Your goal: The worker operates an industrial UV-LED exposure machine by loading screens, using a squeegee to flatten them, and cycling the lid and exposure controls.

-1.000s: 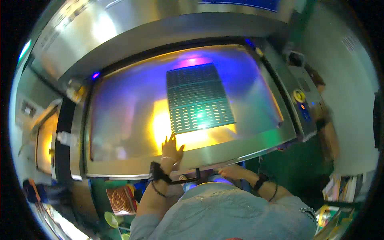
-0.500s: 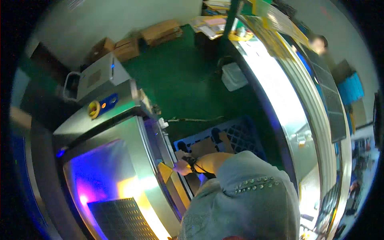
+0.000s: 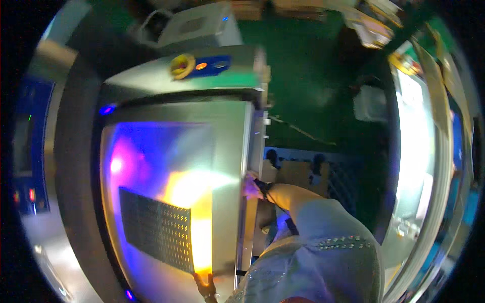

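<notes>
A dark flat panel (image 3: 151, 224) with rows of small bright marks lies on the lit metal top of a machine (image 3: 227, 151). Just at the panel's lower right corner is my left hand (image 3: 205, 289), its fingers apart, one fingertip close against the panel's edge; whether it touches cannot be told. My right hand (image 3: 251, 186), with a dark band at the wrist, rests at the right-hand edge of the machine top. Blur and the edge hide its fingers, so I cannot see whether they grip anything.
Behind the machine top sits a blue control strip (image 3: 217, 66) with a yellow ring (image 3: 182, 66), and a light grey box unit (image 3: 197, 25) beyond. A pale bin (image 3: 370, 102) stands on the green floor. A brightly lit bench (image 3: 417, 146) runs along the right.
My view has swung left, so the machine top now fills more of it. My left hand has come into view by the panel. The yellow piece near my right hand no longer shows.
</notes>
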Demonstrator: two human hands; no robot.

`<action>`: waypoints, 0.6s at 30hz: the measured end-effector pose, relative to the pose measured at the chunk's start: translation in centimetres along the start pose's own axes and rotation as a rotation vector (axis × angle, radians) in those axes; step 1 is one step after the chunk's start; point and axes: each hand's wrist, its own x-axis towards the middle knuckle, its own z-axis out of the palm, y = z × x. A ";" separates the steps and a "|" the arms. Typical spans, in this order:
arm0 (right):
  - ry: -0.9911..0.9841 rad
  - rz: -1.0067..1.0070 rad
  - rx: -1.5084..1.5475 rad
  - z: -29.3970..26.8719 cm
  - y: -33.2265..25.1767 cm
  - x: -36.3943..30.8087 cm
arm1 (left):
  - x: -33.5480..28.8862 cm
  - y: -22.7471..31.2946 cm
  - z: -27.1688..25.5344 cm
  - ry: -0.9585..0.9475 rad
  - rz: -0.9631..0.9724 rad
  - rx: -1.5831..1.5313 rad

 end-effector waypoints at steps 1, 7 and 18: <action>0.012 0.002 -0.054 4.4 -2.4 -1.4 | 2.1 2.0 1.4 -0.054 0.080 -0.026; 0.021 -0.798 2.602 4.6 2.3 0.5 | -4.3 1.5 -1.8 0.084 -0.106 -0.081; -0.129 -1.182 2.495 11.2 0.7 5.1 | -3.1 4.0 -0.7 0.155 -0.083 -0.094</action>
